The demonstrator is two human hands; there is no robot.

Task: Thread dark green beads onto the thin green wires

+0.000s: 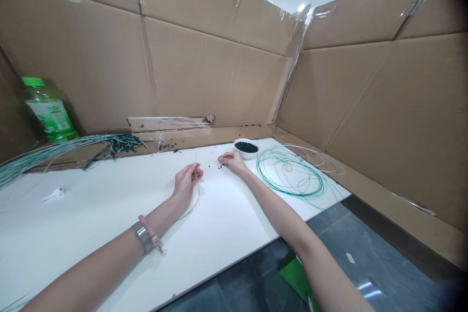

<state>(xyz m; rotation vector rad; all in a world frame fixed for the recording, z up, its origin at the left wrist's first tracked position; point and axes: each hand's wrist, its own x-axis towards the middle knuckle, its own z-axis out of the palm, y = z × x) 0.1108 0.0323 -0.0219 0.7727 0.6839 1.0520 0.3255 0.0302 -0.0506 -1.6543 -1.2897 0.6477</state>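
My left hand (185, 183) pinches a thin pale wire (198, 192) near its upper end, and the wire curves down toward my wrist. To its right, my right hand (232, 160) reaches over the white board (226, 214) with its fingertips pinched together; whatever is between them is too small to make out. A few small dark beads (220, 166) lie by those fingertips. Just behind my right hand stands a white bowl (246, 154) filled with dark beads (246, 146). Loosely coiled green wire (323, 183) spreads over the board's right end.
A bundle of green wires (62, 148) with dark ends lies at the back left, near a green-capped bottle (53, 116). A small white object (54, 194) rests on the board's left. Cardboard walls (219, 68) stand behind and at right. Dark bits dot the rear edge.
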